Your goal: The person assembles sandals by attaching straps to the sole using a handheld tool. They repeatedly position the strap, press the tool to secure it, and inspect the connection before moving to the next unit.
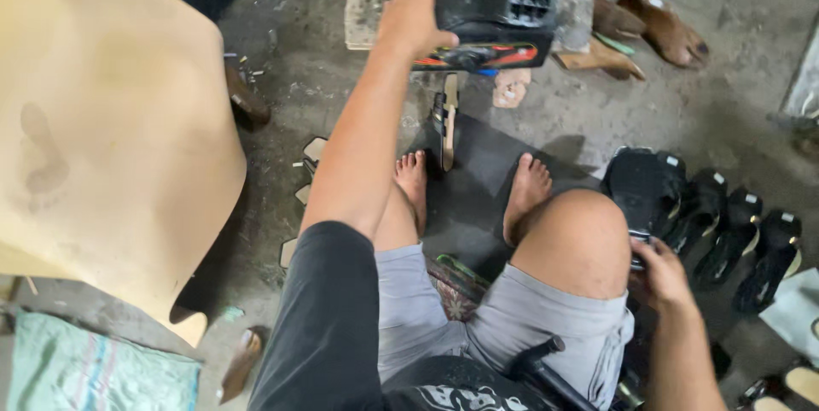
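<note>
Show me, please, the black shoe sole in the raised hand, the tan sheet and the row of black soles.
black shoe sole (495,14), head view, heel block.
tan sheet (111,121), head view, middle.
row of black soles (725,227), head view, third sole.

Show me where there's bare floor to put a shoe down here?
Bare concrete floor lies between the brown shoes and the row of black soles. Another patch lies between the tan sheet and the left arm. Around the right hand it is crowded; the left hand holds a black shoe.
</note>
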